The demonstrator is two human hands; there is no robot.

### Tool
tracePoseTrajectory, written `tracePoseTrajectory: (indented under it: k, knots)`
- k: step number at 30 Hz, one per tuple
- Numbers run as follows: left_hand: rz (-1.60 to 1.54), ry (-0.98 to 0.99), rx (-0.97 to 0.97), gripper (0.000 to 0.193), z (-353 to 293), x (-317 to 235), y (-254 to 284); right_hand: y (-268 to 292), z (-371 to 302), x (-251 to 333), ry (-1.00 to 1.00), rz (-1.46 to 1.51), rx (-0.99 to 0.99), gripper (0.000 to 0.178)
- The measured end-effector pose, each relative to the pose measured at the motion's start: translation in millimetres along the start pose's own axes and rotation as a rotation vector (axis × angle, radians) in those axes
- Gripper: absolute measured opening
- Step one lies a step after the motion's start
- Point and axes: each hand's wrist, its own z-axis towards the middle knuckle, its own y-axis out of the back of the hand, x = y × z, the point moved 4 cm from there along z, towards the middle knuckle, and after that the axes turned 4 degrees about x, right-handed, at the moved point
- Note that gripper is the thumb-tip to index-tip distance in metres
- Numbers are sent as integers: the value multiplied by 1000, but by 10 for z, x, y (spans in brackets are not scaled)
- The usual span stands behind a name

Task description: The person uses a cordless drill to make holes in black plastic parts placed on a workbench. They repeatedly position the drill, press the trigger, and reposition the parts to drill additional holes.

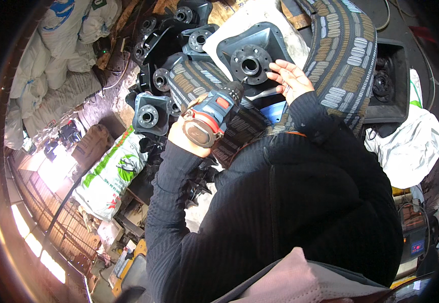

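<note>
My left hand (pixel 183 135) is closed around a cordless drill (pixel 213 113) in blue, black and red. Its chuck and bit point up and right, the tip at the lower edge of a round black flange (pixel 262 56). That flange, with a ring of holes and a central collar, sits on a square black plastic housing (pixel 275 36). The housing lies on a white pad (pixel 237 25) between my patterned trouser legs (pixel 338 60). My right hand (pixel 293 81) is beside the flange's right edge, fingers loosely curled and apart. Whether something small lies in its palm I cannot make out.
Several similar black housings with flanges (pixel 149 116) are piled on the left. Another larger black housing (pixel 396 81) stands at the right, near a white plastic bag (pixel 411 146). White sacks (pixel 53 55) are at the upper left, and a green-and-white sack (pixel 113 174) lies lower left.
</note>
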Motion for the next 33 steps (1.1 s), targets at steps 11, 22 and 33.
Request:
tracePoseTrajectory:
  k: [11,22,33]
  knots:
    - [-307,61,51,44,200,-83,-15,-72,88,91,-38,-25,13,21]
    - [-19,83,87,39,186,72,-175,-49,153,78,15,-18,65,19]
    - [-11,-230,-230,39,-401,-255,51,-419,-493,460,358,-905,327,56]
